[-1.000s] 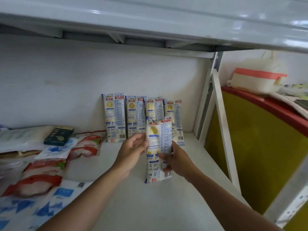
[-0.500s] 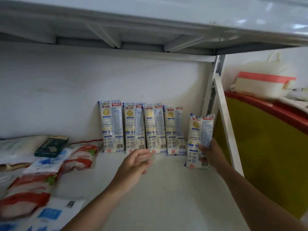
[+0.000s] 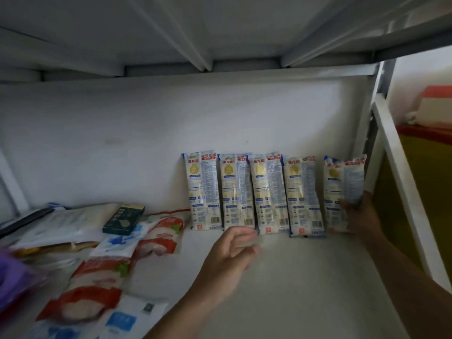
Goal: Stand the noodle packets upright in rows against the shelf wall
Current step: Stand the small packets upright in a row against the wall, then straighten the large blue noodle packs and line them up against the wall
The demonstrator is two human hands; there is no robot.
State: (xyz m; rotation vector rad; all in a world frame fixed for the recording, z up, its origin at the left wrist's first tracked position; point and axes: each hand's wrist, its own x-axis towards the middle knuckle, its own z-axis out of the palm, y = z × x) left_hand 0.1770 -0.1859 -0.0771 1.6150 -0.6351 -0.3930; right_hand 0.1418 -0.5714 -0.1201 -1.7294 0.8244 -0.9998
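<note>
Several white-and-blue noodle packets (image 3: 252, 192) stand upright side by side against the white shelf wall (image 3: 146, 143). One more noodle packet (image 3: 341, 182) stands at the right end of the row, close to the wall, and my right hand (image 3: 362, 216) grips its lower part. My left hand (image 3: 232, 253) hovers over the shelf floor in front of the row with fingers relaxed, holding nothing. It looks blurred.
Red-and-white food bags (image 3: 159, 238) and blue-and-white bags (image 3: 117, 241) lie flat at the left, with a dark green box (image 3: 123, 218) on top of a pile. A white frame post (image 3: 401, 192) bounds the shelf on the right. The upper shelf (image 3: 220, 33) hangs low overhead.
My right hand carried the packet from the shelf's middle to the right end of the row, by the wall. My left hand let go of it and stays in front of the row.
</note>
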